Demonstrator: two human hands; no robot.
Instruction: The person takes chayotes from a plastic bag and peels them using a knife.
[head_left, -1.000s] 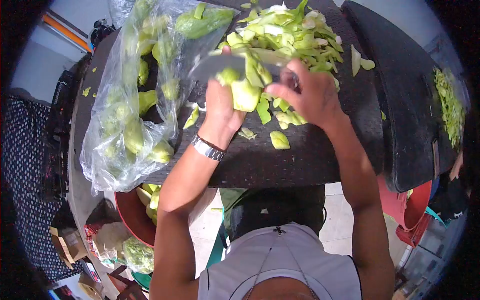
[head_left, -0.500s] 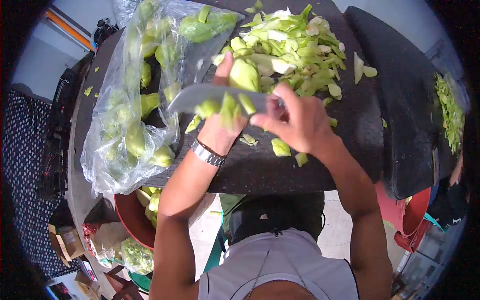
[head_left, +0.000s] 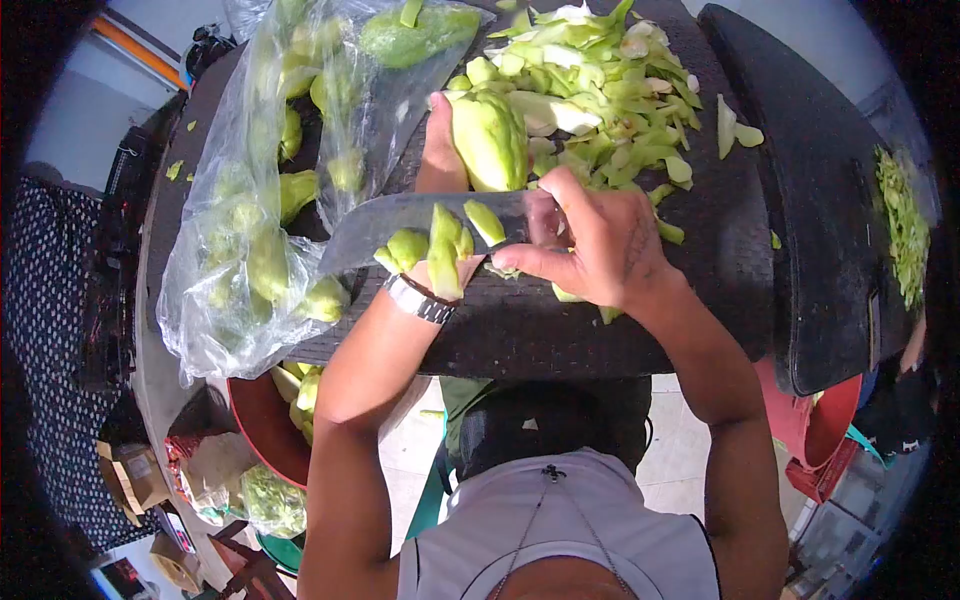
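Note:
A pale green chayote (head_left: pixel 488 148) is held upright in my left hand (head_left: pixel 437 150), its thumb along the left side; the blade hides most of the fingers. My right hand (head_left: pixel 612 240) grips a broad knife (head_left: pixel 350 228) by its handle, which the fingers largely cover. The blade lies across in front of my left wrist, tip pointing left. Several green peel pieces (head_left: pixel 443 250) cling to its flat side. Beyond the chayote, a heap of peelings (head_left: pixel 600 95) covers the dark tabletop (head_left: pixel 520 340).
A clear plastic bag (head_left: pixel 190 310) with several chayotes spreads along the left. One bright green chayote (head_left: pixel 420 38) lies at the back. A black slab (head_left: pixel 800 220) stands right, with more peelings (head_left: pixel 900 225) beyond. Below the table are a red tub (head_left: pixel 245 425) and a red bucket (head_left: pixel 845 425).
The knife has moved slightly down toward my left wrist and its blade is less blurred. More of the chayote shows above it. Both hands keep their hold.

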